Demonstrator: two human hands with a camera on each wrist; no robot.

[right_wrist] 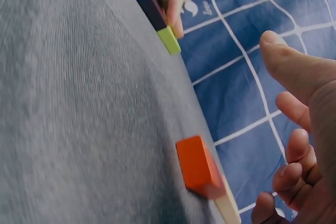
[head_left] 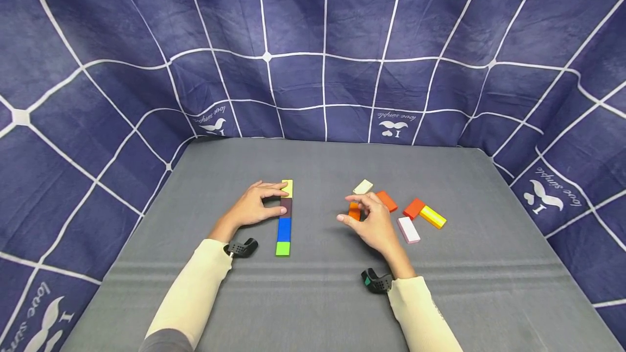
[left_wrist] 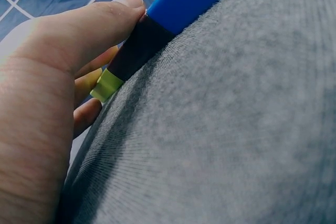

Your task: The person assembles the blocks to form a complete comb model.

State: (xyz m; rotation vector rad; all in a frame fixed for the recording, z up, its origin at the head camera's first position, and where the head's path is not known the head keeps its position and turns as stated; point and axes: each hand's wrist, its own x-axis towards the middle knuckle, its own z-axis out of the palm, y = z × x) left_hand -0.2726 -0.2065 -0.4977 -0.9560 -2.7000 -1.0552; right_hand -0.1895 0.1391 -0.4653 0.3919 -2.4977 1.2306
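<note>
Four-sided flat blocks lie end to end in a row: yellow, dark, blue and green. My left hand rests against the row's left side, its thumb at the dark block and fingertips at the yellow one. In the left wrist view the thumb tip lies near the joint of dark and blue. My right hand is held over the table with thumb and fingers spread apart, nothing between them. Closest to it is an orange block, apart from the fingers in the right wrist view.
Around the right hand lie a cream block, an orange-red block, a red block touching a yellow block, and a pale pink block. A blue gridded curtain borders the grey table.
</note>
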